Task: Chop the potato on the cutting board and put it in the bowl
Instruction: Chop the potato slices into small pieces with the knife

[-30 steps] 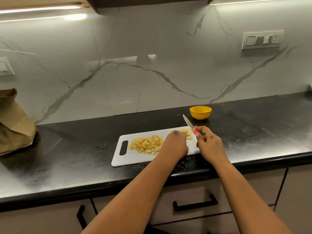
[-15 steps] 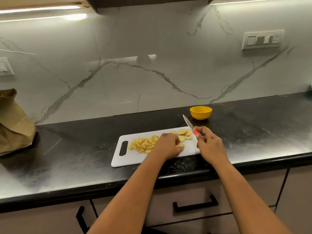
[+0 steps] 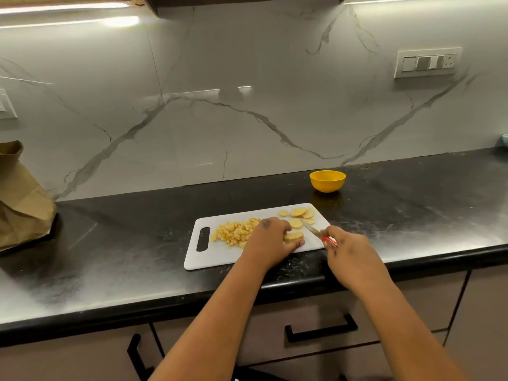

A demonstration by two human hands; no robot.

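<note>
The left hand [image 3: 270, 240] pinned a small stack of potato slices [image 3: 293, 236] near the front edge of the cutting board [image 3: 220, 257], fingers curled over it, seemingly to steady it for dicing. The right hand [image 3: 347, 250] gripped the red-handled knife [image 3: 316, 232], blade angled towards the stack; whether the edge touched it was hard to tell. Diced potato [image 3: 235, 234] lay heaped towards the board's handle end, loose slices [image 3: 301, 213] at its far right corner. The yellow bowl [image 3: 327, 181] waited beyond that corner on the table [image 3: 123, 243], apparently unfilled.
</note>
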